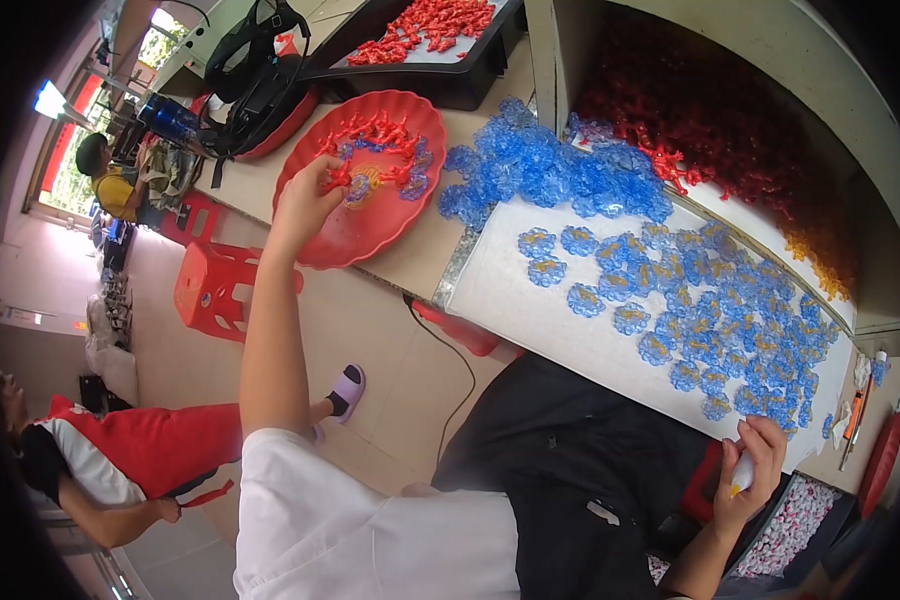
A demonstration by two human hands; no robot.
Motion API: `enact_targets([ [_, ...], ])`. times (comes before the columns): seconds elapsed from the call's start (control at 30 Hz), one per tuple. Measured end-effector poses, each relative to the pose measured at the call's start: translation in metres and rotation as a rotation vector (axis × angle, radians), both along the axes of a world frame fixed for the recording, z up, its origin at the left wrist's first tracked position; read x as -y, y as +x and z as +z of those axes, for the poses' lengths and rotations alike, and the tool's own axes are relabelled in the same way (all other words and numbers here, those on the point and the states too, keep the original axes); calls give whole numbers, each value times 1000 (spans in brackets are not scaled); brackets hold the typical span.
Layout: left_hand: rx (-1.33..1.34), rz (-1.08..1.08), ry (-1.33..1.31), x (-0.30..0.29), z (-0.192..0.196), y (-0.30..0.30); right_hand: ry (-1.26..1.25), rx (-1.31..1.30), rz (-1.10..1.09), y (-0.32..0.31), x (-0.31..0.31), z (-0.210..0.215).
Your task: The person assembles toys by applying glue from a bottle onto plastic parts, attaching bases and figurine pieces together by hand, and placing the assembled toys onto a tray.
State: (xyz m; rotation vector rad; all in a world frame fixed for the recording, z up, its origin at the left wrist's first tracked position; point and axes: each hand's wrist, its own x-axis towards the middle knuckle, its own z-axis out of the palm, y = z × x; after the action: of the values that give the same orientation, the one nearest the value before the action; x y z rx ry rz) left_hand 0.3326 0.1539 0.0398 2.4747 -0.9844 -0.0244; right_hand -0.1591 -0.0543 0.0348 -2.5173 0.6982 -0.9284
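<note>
A pale desk [410,262] runs across a tiled workroom. At the nine o'clock side of a red scalloped tray [342,246], the left hand [315,195] pinches a small red piece [338,178]; whether that piece touches the tray is unclear. Red, blue and yellow pieces lie around inside the tray. Clock directions run from the tray's middle: at three o'clock sits a heap of translucent blue flower shapes [560,165]; at four, a white sheet [515,325] carries spread blue flowers with yellow marks [700,310]. Farther along four, the right hand [755,468] grips a white tube [743,470], yellow end down, by the sheet's near edge. At one o'clock stands a black tray [460,82] of red pieces; at eight, a red stool [205,285]; at seven, a person in red and white [160,450].
</note>
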Motion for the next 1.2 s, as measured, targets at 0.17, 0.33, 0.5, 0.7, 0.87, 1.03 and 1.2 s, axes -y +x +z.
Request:
enact_targets([
  [0.17,-114,-46,10,24,-16,27,63,19,-93,-5,-8,3],
  [0.33,-66,-156,-98,39,-34,45,91,15,-162,-19,-9,1],
  [0.5,192,-59,113,22,6,15,182,121,-123,-22,-2,-2],
  [0.7,225,-513,-221,144,43,-143,305,126,-209,-42,0,-14],
  [0.87,275,-850,-286,257,17,-195,561,403,-62,-52,-2,-16],
  [1.03,390,-742,-343,350,-13,-221,631,460,-5,-61,-8,-21],
  [1.2,457,-773,-334,376,-22,-218,591,432,-39,-67,-6,-24],
])
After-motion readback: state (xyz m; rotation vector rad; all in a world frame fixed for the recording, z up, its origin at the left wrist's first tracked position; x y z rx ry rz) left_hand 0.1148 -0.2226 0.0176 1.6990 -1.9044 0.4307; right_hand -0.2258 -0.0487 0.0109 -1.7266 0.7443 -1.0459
